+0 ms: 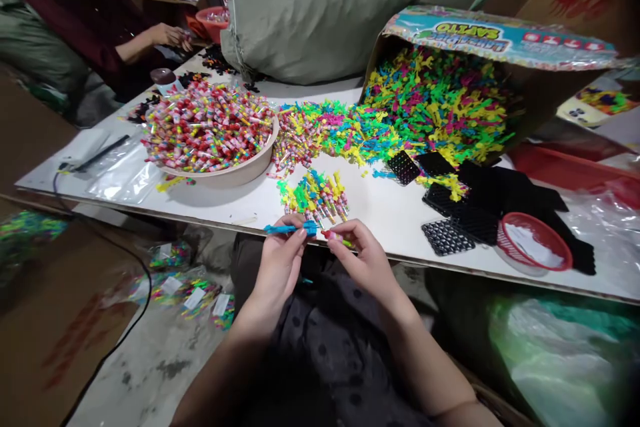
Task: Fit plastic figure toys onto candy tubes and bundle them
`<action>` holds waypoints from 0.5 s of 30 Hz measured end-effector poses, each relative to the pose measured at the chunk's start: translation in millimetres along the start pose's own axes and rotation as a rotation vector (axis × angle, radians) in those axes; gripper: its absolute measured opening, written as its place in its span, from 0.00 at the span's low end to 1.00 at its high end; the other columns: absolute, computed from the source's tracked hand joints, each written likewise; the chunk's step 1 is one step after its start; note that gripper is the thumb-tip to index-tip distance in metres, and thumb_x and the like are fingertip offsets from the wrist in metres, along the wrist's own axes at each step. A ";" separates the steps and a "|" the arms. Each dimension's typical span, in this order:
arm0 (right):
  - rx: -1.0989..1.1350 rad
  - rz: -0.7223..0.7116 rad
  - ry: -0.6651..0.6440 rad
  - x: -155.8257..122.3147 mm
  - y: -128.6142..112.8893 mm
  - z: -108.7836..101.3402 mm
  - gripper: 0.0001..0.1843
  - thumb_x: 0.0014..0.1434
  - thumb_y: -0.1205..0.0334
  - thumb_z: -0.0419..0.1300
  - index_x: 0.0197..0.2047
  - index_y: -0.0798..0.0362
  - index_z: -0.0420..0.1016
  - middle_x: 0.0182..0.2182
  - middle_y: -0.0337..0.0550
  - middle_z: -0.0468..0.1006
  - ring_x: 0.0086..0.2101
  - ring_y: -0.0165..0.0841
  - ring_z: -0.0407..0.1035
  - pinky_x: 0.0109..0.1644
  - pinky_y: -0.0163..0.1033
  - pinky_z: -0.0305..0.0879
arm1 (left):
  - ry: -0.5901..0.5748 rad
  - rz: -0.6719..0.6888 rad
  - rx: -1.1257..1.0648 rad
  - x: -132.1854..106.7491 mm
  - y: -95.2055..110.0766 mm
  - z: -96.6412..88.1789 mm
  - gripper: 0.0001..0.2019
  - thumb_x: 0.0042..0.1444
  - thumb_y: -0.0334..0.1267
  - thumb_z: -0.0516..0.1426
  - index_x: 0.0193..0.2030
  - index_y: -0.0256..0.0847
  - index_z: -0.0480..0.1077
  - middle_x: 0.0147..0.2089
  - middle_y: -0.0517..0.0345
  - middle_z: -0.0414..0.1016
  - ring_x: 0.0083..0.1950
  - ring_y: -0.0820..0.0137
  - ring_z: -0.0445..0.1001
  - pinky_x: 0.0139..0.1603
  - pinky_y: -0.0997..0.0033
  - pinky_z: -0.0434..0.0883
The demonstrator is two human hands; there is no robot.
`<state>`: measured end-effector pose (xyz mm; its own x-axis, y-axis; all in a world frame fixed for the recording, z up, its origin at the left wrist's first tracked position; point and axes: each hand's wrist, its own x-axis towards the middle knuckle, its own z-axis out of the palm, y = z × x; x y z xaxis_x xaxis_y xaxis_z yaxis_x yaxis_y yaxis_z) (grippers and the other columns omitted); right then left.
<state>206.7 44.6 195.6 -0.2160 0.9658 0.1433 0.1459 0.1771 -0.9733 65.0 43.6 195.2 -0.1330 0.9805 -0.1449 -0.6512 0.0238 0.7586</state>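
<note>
- Here's your left hand (pixel 278 259), its fingers (pixel 287 221) bent in a tight pinch!
- And your right hand (pixel 364 255) faces it, also pinching, just apart.
- Your bare forearms (pixel 227 347) reach forward, angling inward.

White table (pixel 385 213), brightly lit. Floor (pixel 155 373) grey, dark-stained. Sack (pixel 310 13) behind table. Carton (pixel 565 3) rear right, red print.

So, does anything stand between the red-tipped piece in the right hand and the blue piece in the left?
Nothing visible does: the red-tipped piece in the right hand points at the blue piece in the left hand, with only a narrow gap between.
</note>
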 end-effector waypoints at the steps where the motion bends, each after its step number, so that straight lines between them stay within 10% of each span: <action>1: 0.031 0.024 0.026 0.5 -0.2 0.4 0.09 0.56 0.57 0.57 0.39 0.51 0.66 0.33 0.40 0.72 0.33 0.29 0.67 0.36 0.34 0.65 | -0.003 0.008 -0.009 -0.9 1.4 0.5 0.08 0.41 0.30 0.63 0.27 0.38 0.67 0.35 0.63 0.66 0.34 0.79 0.67 0.38 0.80 0.67; 15: 0.058 0.070 0.080 0.6 2.7 -7.6 0.11 0.52 0.54 0.60 0.36 0.52 0.72 0.34 0.42 0.75 0.35 0.32 0.70 0.36 0.35 0.66 | -0.060 0.027 0.081 -2.8 -2.6 2.3 0.09 0.41 0.32 0.62 0.27 0.39 0.65 0.36 0.62 0.63 0.36 0.78 0.65 0.40 0.79 0.65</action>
<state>214.4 47.1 194.4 -0.1295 0.9878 0.0864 0.1014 0.0999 -0.9898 68.7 41.3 195.1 -0.1029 0.9909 -0.0870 -0.5847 0.0105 0.8112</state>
